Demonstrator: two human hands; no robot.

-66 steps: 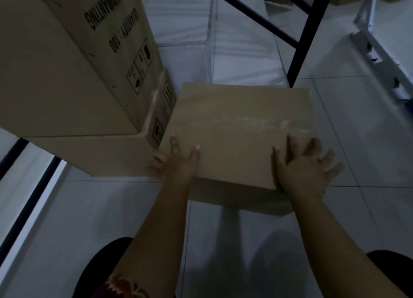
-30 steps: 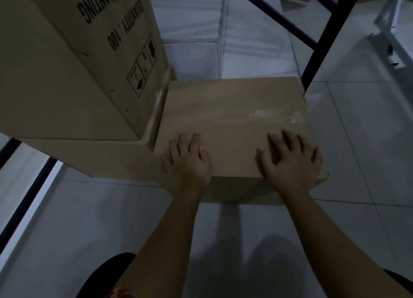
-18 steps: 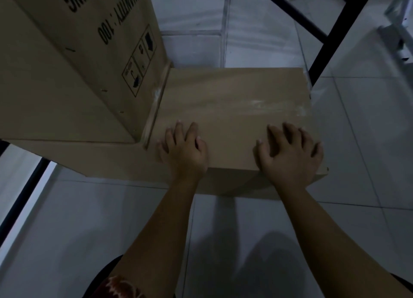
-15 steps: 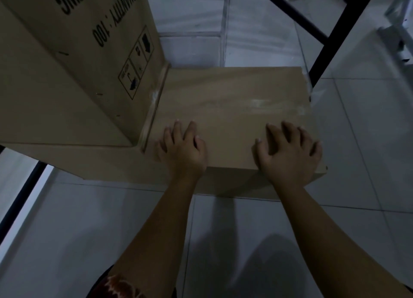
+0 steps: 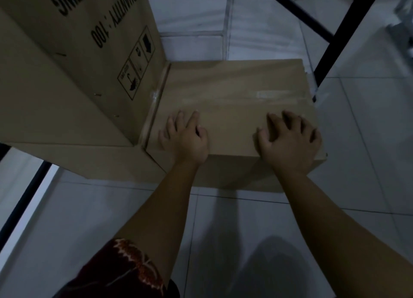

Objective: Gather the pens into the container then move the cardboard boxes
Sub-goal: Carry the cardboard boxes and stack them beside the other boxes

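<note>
On the tiled floor [image 5: 111, 219], both hands, left hand [image 5: 186, 139] and right hand [image 5: 288, 144], are resting open, palms flat, on a taped cardboard box [image 5: 234, 92] beside a taller printed box [image 5: 73, 58].

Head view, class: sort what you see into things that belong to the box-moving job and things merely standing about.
Belongs to the job:
small cardboard box
tall printed box
low box under it
left hand
right hand

Just standing about:
black metal frame
tiled floor
</note>
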